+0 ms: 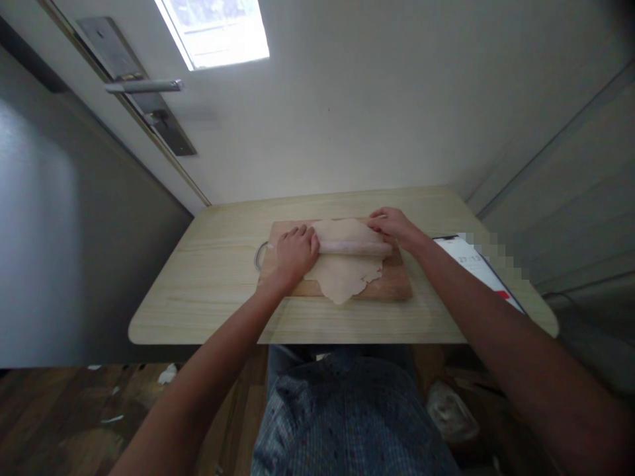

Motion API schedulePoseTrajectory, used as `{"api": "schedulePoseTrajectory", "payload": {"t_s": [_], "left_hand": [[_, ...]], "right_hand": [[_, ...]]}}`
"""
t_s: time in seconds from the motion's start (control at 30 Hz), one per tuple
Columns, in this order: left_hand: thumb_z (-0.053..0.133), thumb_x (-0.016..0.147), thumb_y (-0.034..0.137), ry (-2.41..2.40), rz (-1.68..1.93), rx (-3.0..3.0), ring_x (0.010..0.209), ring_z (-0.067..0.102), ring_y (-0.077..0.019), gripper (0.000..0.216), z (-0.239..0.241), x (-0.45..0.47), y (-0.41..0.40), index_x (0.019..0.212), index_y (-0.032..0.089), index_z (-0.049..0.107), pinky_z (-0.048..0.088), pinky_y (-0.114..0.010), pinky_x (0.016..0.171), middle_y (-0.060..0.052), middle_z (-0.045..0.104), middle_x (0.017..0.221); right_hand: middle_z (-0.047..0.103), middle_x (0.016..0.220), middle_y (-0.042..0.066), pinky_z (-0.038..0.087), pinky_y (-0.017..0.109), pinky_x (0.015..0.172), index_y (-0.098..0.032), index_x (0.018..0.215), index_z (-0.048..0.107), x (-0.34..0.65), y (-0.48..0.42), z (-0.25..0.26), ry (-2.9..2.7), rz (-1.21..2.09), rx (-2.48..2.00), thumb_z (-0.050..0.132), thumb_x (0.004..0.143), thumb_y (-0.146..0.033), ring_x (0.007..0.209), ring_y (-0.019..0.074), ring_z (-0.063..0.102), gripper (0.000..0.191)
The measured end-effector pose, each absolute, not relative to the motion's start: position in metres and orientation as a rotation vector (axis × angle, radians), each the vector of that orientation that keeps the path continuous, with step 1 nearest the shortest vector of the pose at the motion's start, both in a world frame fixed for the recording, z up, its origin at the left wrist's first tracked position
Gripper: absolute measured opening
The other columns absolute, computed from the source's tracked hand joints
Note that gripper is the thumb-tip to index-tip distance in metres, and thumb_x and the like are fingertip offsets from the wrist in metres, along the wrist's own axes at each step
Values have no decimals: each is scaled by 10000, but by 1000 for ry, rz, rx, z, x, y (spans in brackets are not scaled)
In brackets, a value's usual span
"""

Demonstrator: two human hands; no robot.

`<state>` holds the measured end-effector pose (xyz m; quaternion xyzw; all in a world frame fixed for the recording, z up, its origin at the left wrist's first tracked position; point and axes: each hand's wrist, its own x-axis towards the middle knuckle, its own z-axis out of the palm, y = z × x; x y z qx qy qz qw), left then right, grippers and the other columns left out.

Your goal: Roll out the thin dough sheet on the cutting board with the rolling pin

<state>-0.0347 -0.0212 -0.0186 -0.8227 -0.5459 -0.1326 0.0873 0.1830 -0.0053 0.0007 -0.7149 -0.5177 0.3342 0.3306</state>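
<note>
A thin, uneven sheet of pale dough (342, 274) lies over a wooden cutting board (397, 284); its near edge hangs past the board's front. Across the dough rests a floury rolling pin (354, 248), roughly level from left to right. My left hand (296, 251) is closed over the pin's left end, which it hides. Off the pin, my right hand (391, 223) is at the dough's far right edge, its bent fingers pinching the edge. The pin's right end lies free just below that hand.
The board sits on a light wood table (208, 277) with rounded front corners. A metal ring handle (258, 256) sticks out at the board's left. A phone or tablet (469, 264) with a lit screen lies right, partly behind my forearm. Beyond stands a door with a lever handle (143, 86).
</note>
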Motion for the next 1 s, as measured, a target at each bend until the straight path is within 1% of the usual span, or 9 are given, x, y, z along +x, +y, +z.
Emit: {"api": "schedulePoseTrajectory", "payload": {"t_s": [0.1, 0.23, 0.33, 0.4, 0.47, 0.57, 0.63, 0.8, 1.0], "left_hand": [[235, 923, 272, -1620, -409, -2453, 999, 561, -208, 365, -20, -35, -21, 1036, 163, 564, 396, -348, 841, -88, 621, 1084], [243, 919, 267, -1634, -431, -2456, 994, 563, -212, 358, -21, -35, -20, 1025, 163, 569, 395, -354, 842, -91, 621, 1080], [258, 914, 263, -1662, -433, -2447, 1008, 559, -214, 348, -22, -34, -20, 1023, 165, 574, 392, -354, 853, -90, 623, 1079], [264, 913, 264, -1665, -436, -2439, 1019, 556, -217, 346, -22, -33, -20, 1031, 169, 574, 389, -357, 858, -89, 623, 1086], [262, 913, 266, -1663, -428, -2435, 1016, 560, -221, 349, -21, -33, -20, 1035, 172, 574, 390, -361, 855, -87, 621, 1099], [257, 914, 266, -1666, -406, -2434, 998, 572, -221, 356, -20, -33, -21, 1049, 167, 571, 394, -361, 849, -86, 611, 1130], [260, 912, 265, -1667, -387, -2440, 1004, 571, -222, 359, -19, -33, -21, 1064, 156, 566, 397, -357, 845, -91, 598, 1159], [251, 911, 268, -1670, -340, -2461, 1001, 572, -222, 376, -18, -34, -20, 1056, 144, 575, 397, -354, 841, -99, 586, 1179], [220, 923, 297, -1689, -336, -2436, 1012, 566, -221, 407, -18, -33, -20, 1073, 163, 573, 395, -359, 848, -77, 561, 1228]], "right_hand": [[598, 696, 31, 410, 202, 495, -110, 920, 576, 181, -5, 6, -1332, 947, -1833, 554, 734, -108, 575, 93, 531, 188], [571, 654, 0, 387, 204, 467, -141, 940, 554, 183, -6, 10, -1314, 1004, -1810, 574, 727, -112, 544, 93, 505, 216], [554, 610, -6, 351, 204, 434, -141, 813, 573, 185, -7, 8, -1333, 1048, -1811, 620, 687, -107, 496, 85, 469, 139], [563, 614, 1, 359, 204, 445, -140, 745, 573, 186, -8, 4, -1359, 1078, -1794, 659, 648, -102, 503, 84, 478, 135], [585, 659, 8, 384, 206, 474, -144, 794, 571, 186, -9, -1, -1367, 1082, -1772, 677, 626, -94, 538, 91, 506, 205], [599, 728, 15, 408, 217, 498, -165, 944, 543, 189, -10, -8, -1345, 1066, -1757, 667, 639, -107, 571, 102, 531, 335], [600, 754, 21, 413, 228, 498, -180, 987, 523, 192, -11, -13, -1309, 1054, -1738, 665, 637, -118, 573, 109, 535, 383], [604, 754, 22, 414, 259, 489, -221, 1004, 489, 197, -13, -19, -1244, 1086, -1679, 654, 626, -147, 558, 131, 539, 420], [551, 641, -10, 380, 272, 463, -225, 991, 465, 197, -16, -18, -1314, 966, -1744, 637, 624, -189, 519, 144, 505, 407]]}}
